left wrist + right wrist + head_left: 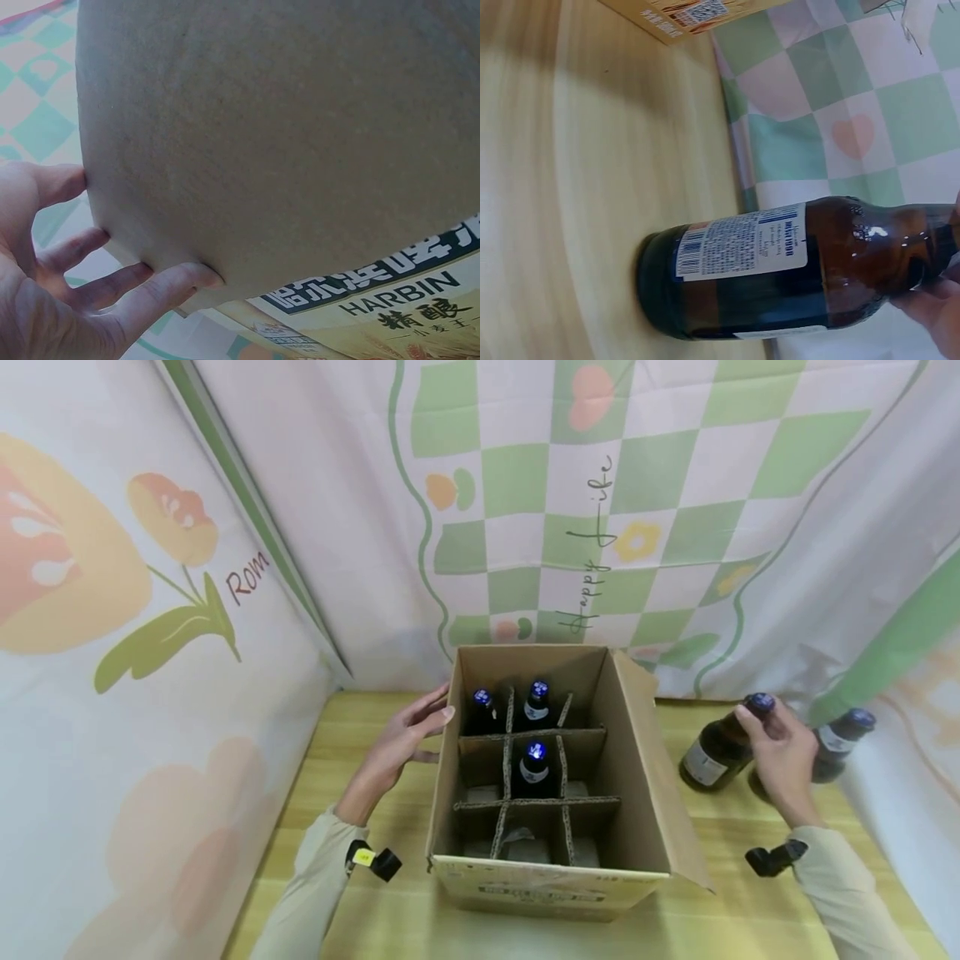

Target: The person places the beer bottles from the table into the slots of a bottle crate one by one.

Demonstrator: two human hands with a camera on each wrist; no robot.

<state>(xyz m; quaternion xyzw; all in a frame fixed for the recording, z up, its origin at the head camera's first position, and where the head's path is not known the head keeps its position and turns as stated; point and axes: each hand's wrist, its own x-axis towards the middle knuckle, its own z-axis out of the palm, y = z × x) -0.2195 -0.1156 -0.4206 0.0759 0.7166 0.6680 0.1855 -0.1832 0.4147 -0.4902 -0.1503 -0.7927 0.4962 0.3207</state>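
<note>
A brown glass beer bottle (708,758) with a blue cap and white label is in my right hand (783,760), to the right of the cardboard box (555,885). Fingers and thumb grip its neck just below the cap. The right wrist view shows the bottle's (780,262) back label; whether its base touches the table I cannot tell. My left hand (397,747) has its fingers spread, the tips touching the box's left side near the far corner. In the left wrist view those fingertips touch a plain cardboard panel (262,135).
Cardboard dividers (551,802) split the box into cells; 3 capped bottles stand inside, one being the middle bottle (535,768). A second loose bottle (836,747) stands behind my right hand. The box's right flap (667,777) hangs outward. Printed curtains (517,543) border the wooden table (360,893).
</note>
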